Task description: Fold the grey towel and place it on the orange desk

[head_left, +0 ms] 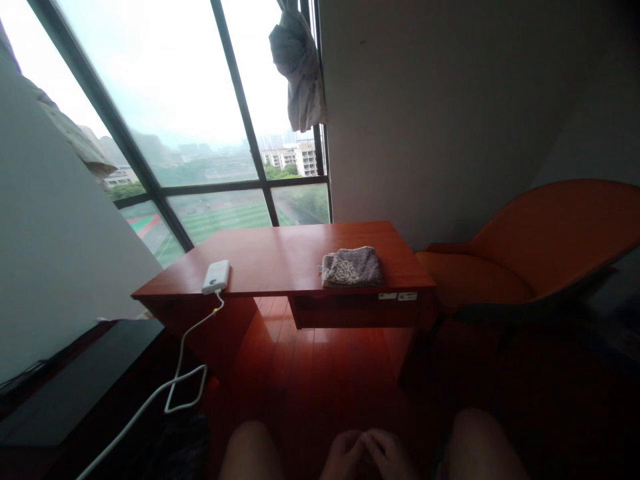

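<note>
My left hand and my right hand rest together between my knees at the bottom edge of the view, fingers curled and touching each other. Nothing shows inside them. Ahead stands a red-brown wooden desk. A folded grey-brown towel lies on its right front part. A white power bank lies on its left front corner, with a white cable hanging off the edge and looping down to the floor. Both hands are far from the desk.
An orange lounge chair stands to the right of the desk. A large window with dark frames fills the back left, with a knotted curtain hanging at its right side. A dark low ledge runs along the left.
</note>
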Demonstrator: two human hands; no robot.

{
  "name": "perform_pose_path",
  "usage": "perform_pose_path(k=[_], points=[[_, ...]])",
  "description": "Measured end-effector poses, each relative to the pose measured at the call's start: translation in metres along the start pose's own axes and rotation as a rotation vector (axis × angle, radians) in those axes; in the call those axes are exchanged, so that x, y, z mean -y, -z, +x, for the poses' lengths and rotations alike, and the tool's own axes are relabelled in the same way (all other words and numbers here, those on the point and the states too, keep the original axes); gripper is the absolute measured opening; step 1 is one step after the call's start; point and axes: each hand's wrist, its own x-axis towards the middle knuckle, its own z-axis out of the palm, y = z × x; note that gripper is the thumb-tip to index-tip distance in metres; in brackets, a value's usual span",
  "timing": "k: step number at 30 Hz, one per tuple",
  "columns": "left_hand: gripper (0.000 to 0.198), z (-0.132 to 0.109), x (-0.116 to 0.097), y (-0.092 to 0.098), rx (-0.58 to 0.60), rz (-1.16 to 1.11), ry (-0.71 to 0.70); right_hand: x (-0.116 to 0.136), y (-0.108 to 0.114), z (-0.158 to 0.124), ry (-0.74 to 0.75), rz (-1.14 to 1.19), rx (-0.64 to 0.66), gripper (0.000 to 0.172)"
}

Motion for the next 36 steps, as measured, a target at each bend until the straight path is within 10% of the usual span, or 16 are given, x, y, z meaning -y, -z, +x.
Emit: perform_pose_path(k=[36], points=[[0.076, -0.008, -0.019, -0.002, -0.016, 0.052, 0.007, 0.005, 0.002, -0.002, -0.107, 0.413, 0.091, 0.049]])
